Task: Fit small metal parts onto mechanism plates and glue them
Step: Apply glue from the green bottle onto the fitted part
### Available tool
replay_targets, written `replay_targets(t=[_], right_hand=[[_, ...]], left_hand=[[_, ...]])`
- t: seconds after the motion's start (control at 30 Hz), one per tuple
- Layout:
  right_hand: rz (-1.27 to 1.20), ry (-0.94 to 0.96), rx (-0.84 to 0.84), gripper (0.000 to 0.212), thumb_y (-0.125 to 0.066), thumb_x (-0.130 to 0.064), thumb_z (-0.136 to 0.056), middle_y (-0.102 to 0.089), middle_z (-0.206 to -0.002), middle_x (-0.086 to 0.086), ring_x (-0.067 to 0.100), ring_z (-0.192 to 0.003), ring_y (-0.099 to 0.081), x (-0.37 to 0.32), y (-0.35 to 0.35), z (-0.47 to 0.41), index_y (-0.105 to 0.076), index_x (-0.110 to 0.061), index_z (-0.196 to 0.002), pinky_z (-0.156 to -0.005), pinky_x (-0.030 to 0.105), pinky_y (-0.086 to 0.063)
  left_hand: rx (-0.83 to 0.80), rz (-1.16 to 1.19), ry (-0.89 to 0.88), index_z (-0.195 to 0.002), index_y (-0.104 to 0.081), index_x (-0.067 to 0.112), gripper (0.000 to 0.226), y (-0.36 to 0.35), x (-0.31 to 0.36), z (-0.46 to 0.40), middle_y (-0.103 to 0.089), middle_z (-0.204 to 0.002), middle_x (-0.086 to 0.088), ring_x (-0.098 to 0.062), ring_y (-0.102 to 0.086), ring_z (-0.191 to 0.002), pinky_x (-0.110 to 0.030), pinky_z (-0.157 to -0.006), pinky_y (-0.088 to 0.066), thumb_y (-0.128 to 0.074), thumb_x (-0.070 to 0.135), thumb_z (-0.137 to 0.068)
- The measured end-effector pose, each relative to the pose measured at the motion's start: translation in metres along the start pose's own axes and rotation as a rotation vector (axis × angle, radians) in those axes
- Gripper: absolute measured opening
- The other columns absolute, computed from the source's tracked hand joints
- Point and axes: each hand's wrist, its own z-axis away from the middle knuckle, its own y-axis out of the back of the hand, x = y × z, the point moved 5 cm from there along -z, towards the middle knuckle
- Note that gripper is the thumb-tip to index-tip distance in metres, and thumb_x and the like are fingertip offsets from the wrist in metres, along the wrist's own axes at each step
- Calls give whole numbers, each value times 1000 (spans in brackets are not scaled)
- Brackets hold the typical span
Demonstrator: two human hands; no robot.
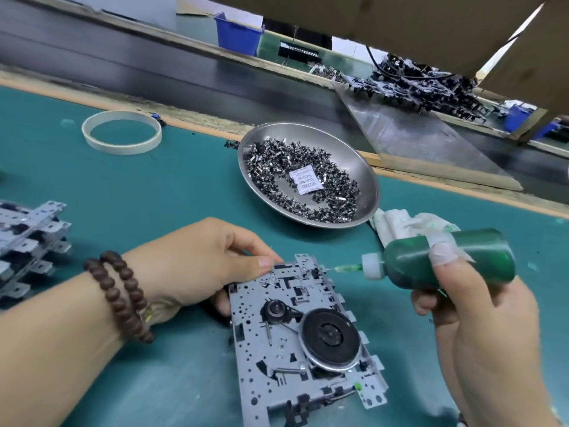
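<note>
From my remote seat I see the left hand (197, 263) pinching the far edge of the mechanism plate (295, 343) between thumb and fingers, so the plate lies tilted over the green mat (138, 195), near me and in the middle. The right hand (480, 306) has its fingers curled around the green glue bottle (446, 260), and the thin needle tip (334, 268) points at the upper right corner of the plate, very near or touching it; I cannot tell which. I think the main risk is too much squeeze: glue could run past the small part and reach the black flywheel (331, 337) or the belt beside it. If the left hand lets the plate slip, the needle may miss the spot or scratch. One green drop (357, 386) already sits near the lower right edge. The mat is a soft green cover on a workbench. On it stand a steel dish (365, 167) full of small metal parts (277, 167) with a white desiccant packet (305, 179), a stained rag (400, 220) just beside the dish, a pale ring (121, 132) far left, and a stack of plates (27, 238) at the left edge. Behind runs a dark conveyor belt (123, 66), with a blue bin (237, 33) beyond.
</note>
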Motion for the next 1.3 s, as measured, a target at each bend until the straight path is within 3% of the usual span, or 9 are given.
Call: replay_targets(t=[0.9,1.3], right_hand=[[98,45,-3,51,-72,-68,-57,-62,-60,0,8,-47,-48,6,2,0,-70,-25,-83,-46,14,-41],[72,55,-9,47,-73,-66,-57,-65,-65,-7,5,-48,-48,4,-1,1,-71,-28,-84,-45,13,-40]], left_hand=[[2,3,-14,-77,-72,10,14,0,-3,-3,-67,-61,-10,-11,-45,-34,-13,-32,-35,-60,11,-85],[0,7,-18,-77,-73,10,15,0,-2,-2,-67,-62,-11,-10,-45,-35,-13,-32,-35,-60,10,-85]])
